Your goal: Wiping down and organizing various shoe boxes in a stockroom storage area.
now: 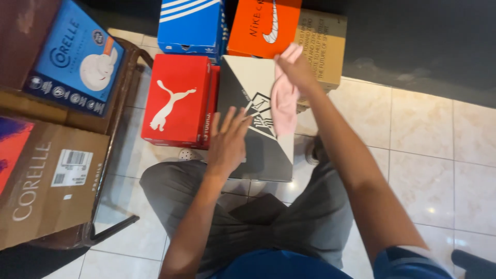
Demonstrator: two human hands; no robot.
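Left hand (227, 142) lies flat, fingers spread, on the grey box (256, 98) (lid closed). Right hand (294, 67), at its 1 o'clock, pinches a pink cloth (284, 106) hanging over the box.

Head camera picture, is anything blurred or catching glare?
Head view: the right hand and its pink cloth are slightly motion-blurred; the left hand on the black and white box looks sharper; a small glare spot sits on the floor tiles.
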